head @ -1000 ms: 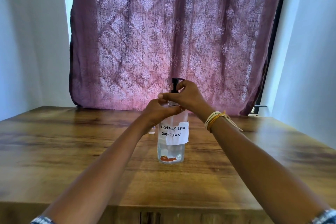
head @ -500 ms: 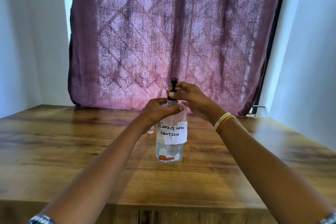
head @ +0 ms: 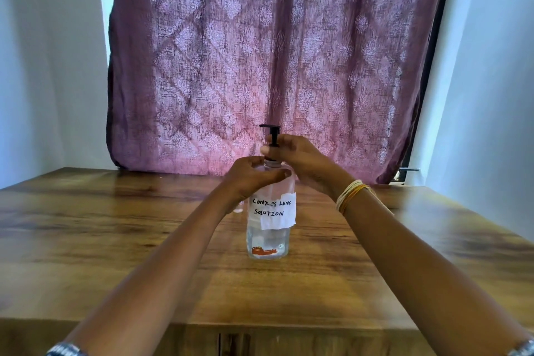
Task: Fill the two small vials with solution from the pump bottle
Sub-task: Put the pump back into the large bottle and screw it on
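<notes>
A clear pump bottle (head: 268, 237) with a white paper label reading "CONTACT LENS SOLUTION" stands upright in the middle of the wooden table (head: 101, 240). It holds some clear liquid. My left hand (head: 251, 175) grips the bottle's shoulder from the left. My right hand (head: 303, 162) pinches the black pump (head: 272, 133) at its stem and collar. The nozzle sticks up above my fingers. A small clear vial (head: 238, 209) shows partly behind my left wrist. I see no second vial; my arms may hide it.
A purple patterned curtain (head: 260, 52) hangs right behind the table's far edge. White walls (head: 43, 81) close in on both sides. The table's front edge runs across the bottom of the view.
My right hand has shifted from covering the pump to pinching its stem, and the pump head has turned. The bottle and my left hand have stayed in place.
</notes>
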Demonstrator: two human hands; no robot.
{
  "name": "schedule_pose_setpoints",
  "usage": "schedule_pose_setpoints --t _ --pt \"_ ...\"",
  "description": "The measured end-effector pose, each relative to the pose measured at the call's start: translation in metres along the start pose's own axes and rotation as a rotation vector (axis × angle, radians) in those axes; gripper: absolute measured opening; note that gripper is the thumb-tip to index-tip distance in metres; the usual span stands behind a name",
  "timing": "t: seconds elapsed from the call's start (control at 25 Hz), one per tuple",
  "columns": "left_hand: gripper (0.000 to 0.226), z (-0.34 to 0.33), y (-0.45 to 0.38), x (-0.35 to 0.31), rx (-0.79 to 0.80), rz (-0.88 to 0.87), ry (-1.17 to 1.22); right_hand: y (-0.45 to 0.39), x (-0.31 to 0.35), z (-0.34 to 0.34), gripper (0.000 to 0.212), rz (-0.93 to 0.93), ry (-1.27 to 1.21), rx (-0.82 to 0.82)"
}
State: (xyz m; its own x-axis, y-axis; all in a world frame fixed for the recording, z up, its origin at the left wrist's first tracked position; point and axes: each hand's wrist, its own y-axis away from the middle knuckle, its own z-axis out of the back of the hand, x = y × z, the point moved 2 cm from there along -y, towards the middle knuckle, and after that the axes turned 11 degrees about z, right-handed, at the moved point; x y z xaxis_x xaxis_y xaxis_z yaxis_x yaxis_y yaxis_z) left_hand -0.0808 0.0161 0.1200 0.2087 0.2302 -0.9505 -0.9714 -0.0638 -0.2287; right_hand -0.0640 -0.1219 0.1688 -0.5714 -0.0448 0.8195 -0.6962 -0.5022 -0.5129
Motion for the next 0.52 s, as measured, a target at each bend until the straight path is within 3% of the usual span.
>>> schedule_pose_setpoints --t 0.12,0.36,0.52 --pt "0.053 -0.001 0.001 0.000 -0.013 0.011 0.008 0.001 0.006 0.008 0.032 -0.001 -0.115 0.067" --pt "0.049 -0.002 0.001 0.001 -0.039 0.007 0.029 0.002 0.006 0.002 0.031 0.020 0.063 -0.186" --pt "0.050 -0.002 0.005 -0.004 -0.009 0.001 0.038 0.006 0.007 -0.004 0.029 0.036 0.074 -0.247"
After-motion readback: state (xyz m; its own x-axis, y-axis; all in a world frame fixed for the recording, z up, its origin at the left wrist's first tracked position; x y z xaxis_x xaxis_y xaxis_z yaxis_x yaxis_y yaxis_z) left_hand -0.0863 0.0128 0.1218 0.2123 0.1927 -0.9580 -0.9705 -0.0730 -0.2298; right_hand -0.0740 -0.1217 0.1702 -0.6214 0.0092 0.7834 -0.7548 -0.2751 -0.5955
